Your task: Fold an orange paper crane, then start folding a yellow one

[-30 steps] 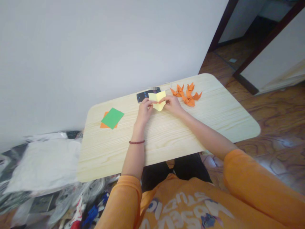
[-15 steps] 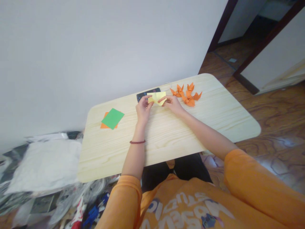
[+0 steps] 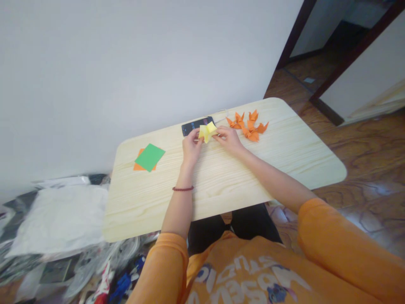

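Note:
A small yellow paper (image 3: 207,131), partly folded, is pinched between both hands above the far part of a light wooden table (image 3: 221,177). My left hand (image 3: 191,147) grips its left side with closed fingers; a dark red bracelet circles that wrist. My right hand (image 3: 229,138) pinches its right side. Just behind the paper lies a dark phone (image 3: 193,125). Several folded orange paper figures (image 3: 248,124) sit right of my right hand.
A green sheet (image 3: 149,156) lies on an orange sheet (image 3: 137,166) at the table's left. Bags and white plastic (image 3: 57,219) clutter the floor on the left. A white wall stands behind the table; a doorway (image 3: 316,46) opens at the upper right.
The yellow paper has been folded in on itself and looks smaller and more bunched. Both hands have closed in on it and shifted slightly toward the phone.

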Action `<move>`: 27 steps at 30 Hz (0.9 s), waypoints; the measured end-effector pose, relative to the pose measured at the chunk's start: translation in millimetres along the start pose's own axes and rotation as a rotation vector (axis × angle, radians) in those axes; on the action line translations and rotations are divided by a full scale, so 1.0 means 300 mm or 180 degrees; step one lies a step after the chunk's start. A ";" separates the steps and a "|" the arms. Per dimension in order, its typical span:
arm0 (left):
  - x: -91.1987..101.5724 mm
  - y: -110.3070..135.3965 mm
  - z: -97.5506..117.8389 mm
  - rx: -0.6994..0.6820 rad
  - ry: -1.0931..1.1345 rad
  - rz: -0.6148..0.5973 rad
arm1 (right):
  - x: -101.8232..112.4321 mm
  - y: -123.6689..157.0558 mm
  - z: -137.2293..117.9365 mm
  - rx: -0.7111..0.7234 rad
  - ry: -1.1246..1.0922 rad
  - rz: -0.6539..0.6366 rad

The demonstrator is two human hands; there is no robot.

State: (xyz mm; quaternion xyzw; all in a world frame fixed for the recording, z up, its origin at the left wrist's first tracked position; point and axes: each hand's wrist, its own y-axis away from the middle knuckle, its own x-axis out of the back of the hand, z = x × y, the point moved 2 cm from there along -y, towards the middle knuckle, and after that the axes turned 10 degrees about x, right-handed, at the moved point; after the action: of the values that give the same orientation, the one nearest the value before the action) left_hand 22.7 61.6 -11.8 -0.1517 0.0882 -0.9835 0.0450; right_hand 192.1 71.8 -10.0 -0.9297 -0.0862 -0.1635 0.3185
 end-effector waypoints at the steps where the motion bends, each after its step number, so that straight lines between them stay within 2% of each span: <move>1: -0.002 0.000 0.001 0.0013 0.0050 -0.0046 | 0.001 0.001 -0.002 -0.0022 -0.0060 0.0054; 5: -0.010 -0.003 -0.007 0.0140 0.0253 -0.0144 | 0.005 0.004 -0.015 -0.0193 -0.0455 0.0248; 9: -0.012 -0.009 -0.015 0.0247 0.0250 -0.0147 | -0.002 0.001 -0.012 -0.0307 -0.0674 0.0273; 22: -0.026 -0.012 -0.019 0.0101 0.0654 -0.0369 | -0.009 -0.003 -0.004 -0.0533 -0.0910 0.0262; 27: -0.019 0.001 0.017 -0.0076 0.0601 -0.0272 | -0.005 -0.009 -0.006 -0.0527 -0.0790 0.0157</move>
State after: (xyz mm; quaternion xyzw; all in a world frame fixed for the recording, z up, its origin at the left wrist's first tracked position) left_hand 29.6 61.2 -8.7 -0.0625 0.0972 -0.9933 -0.0072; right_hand 189.6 72.8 -7.6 -0.9677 -0.0882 -0.0460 0.2316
